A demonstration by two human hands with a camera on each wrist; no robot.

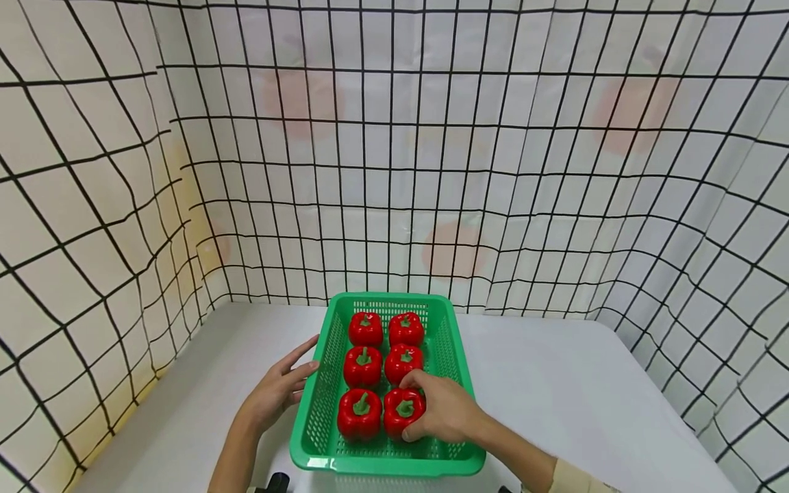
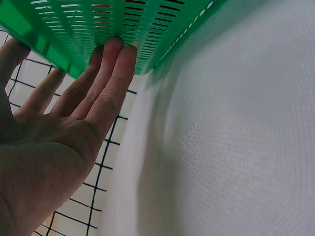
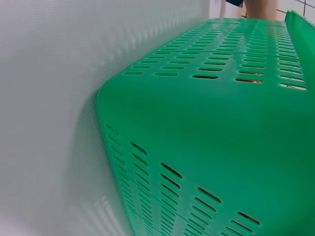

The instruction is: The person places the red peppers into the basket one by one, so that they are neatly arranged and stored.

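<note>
Glossy red pepper (image 1: 403, 411) clasped by curled right hand (image 1: 445, 413), slotted green plastic basket (image 1: 320, 418), flat-fingered left hand (image 1: 277, 390) against its wall, white desk (image 1: 555, 390)

Left hand (image 1: 277, 392) flat with straight fingers; right hand (image 1: 440, 411) curled, gripping.

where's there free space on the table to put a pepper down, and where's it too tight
Bare white table lies right of the green basket, out to the grid curtain; a smaller patch lies left, beyond the left hand touching the basket's wall. Inside is crowded: six red peppers fill it, the right hand gripping the near-right pepper.
</note>
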